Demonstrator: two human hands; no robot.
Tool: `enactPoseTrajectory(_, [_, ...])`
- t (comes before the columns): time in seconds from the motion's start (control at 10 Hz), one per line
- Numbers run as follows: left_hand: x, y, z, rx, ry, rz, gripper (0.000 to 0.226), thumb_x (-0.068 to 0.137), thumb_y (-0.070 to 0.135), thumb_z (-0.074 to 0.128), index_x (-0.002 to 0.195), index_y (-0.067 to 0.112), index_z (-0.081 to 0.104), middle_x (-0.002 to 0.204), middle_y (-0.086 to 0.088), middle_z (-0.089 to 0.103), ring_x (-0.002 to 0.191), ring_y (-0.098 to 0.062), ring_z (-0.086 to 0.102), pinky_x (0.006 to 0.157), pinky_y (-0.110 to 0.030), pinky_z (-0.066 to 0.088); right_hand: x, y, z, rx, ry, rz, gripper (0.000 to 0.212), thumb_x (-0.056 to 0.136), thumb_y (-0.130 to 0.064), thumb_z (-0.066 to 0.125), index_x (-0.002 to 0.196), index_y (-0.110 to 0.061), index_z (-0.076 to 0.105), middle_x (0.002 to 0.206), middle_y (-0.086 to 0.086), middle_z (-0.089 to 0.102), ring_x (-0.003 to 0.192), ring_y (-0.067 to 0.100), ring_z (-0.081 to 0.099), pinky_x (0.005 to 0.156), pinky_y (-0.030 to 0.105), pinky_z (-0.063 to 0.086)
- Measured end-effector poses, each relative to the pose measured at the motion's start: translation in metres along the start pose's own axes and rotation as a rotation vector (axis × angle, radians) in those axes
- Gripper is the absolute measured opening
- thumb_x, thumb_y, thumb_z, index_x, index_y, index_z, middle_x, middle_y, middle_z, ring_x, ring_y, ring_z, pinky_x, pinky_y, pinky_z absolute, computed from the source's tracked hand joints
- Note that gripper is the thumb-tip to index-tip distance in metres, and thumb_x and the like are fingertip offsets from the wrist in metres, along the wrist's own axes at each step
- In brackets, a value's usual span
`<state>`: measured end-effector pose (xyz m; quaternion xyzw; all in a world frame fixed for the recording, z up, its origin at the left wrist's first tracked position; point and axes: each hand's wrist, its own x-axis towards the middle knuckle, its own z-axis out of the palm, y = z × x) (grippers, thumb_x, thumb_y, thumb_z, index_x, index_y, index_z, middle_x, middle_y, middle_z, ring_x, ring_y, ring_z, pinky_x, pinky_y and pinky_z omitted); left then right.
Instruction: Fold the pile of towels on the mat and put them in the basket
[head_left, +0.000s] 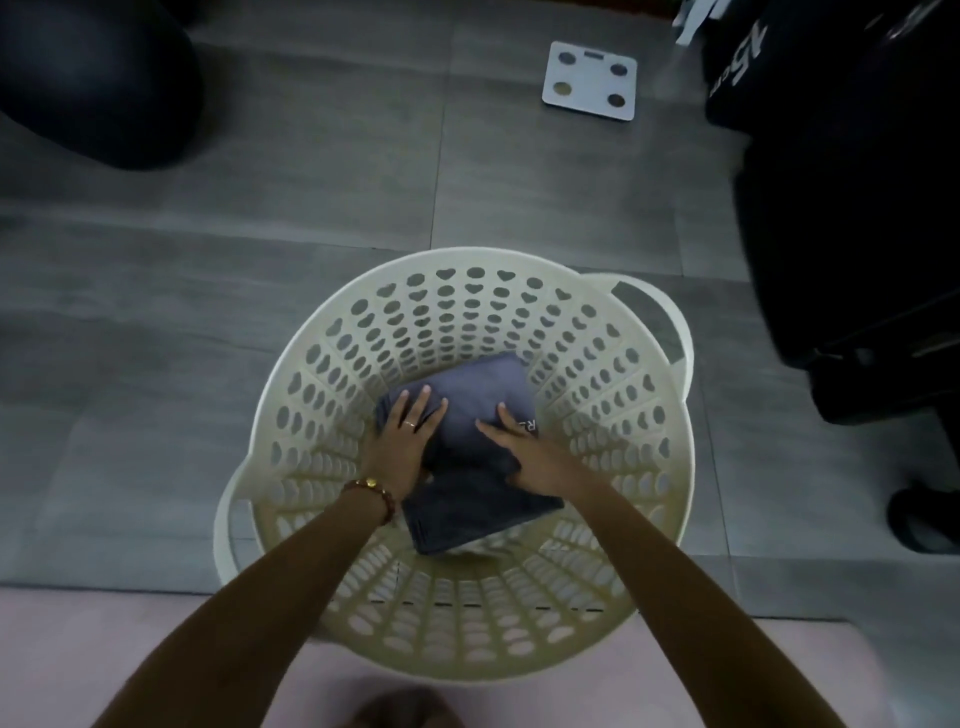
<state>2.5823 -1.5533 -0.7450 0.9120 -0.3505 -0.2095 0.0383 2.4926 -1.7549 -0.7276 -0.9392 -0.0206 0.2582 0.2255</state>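
A round cream plastic basket (613, 395) with many holes stands on the floor in front of me. Inside it lies a folded grey towel (467, 389), and a darker folded towel (478, 514) lies below it, nearer to me. Both arms reach down into the basket. My left hand (402, 441) rests flat on the left side of the grey towel with fingers spread. My right hand (524, 457) lies on its right side, fingers straight, the thumb side at the towel's near edge.
The basket stands on grey floor tiles at the edge of a pale pink mat (156, 660). A white bathroom scale (589, 80) lies on the floor at the back. Dark bulky objects (857, 234) fill the right side, another dark shape (93, 78) is at top left.
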Motion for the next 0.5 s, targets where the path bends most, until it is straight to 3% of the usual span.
enactPoseTrajectory(0.1, [0.013,-0.019,0.002,-0.013,-0.089,-0.032,0.106,0.077,0.035,0.072,0.148,0.028,-0.006,0.158,0.001,-0.011,0.145,-0.029,-0.008,0.111,-0.05,0.025,0.018,0.002,-0.002,0.066,-0.022,0.02,0.074,0.092,-0.006,0.045,0.151,-0.023,0.003,0.157,0.005,-0.015,0.144,0.032,0.012,0.098,0.036,0.037])
enactPoseTrajectory(0.2, [0.026,-0.022,-0.014,-0.056,-0.229,0.001,0.111,0.076,0.036,0.074,0.149,0.023,-0.01,0.157,0.0,-0.018,0.144,-0.03,-0.015,0.116,-0.046,0.015,0.021,-0.001,-0.017,0.131,-0.082,0.097,0.079,0.087,0.003,0.046,0.151,-0.024,0.008,0.158,0.004,-0.012,0.145,0.028,0.009,0.107,0.036,0.032])
enactPoseTrajectory(0.3, [0.026,-0.021,-0.036,-0.071,-0.331,0.046,0.1,0.083,0.03,0.068,0.15,0.018,-0.005,0.157,-0.004,-0.016,0.144,-0.033,-0.013,0.117,-0.044,0.007,0.014,-0.01,-0.037,0.244,-0.056,0.132,0.071,0.087,0.006,0.046,0.149,-0.017,0.02,0.158,0.01,0.011,0.144,0.026,0.018,0.111,0.03,0.026])
enactPoseTrajectory(0.4, [0.015,-0.017,-0.076,-0.256,-0.299,0.132,0.06,0.089,0.015,0.061,0.143,0.01,0.036,0.156,-0.01,0.018,0.141,-0.03,0.02,0.113,-0.036,0.023,-0.007,-0.03,-0.072,0.317,-0.011,0.128,0.046,0.092,0.007,0.045,0.137,0.001,0.042,0.141,0.02,0.043,0.111,0.019,0.053,0.092,0.014,0.038])
enactPoseTrajectory(0.5, [-0.001,-0.018,-0.125,-0.444,-0.34,0.145,0.031,0.09,0.008,0.057,0.122,0.009,0.059,0.129,-0.007,0.055,0.115,-0.022,0.052,0.096,-0.027,0.038,-0.023,-0.041,-0.117,0.43,0.021,0.13,0.04,0.087,0.012,0.05,0.126,0.004,0.054,0.13,0.021,0.054,0.117,0.028,0.054,0.09,0.021,0.041])
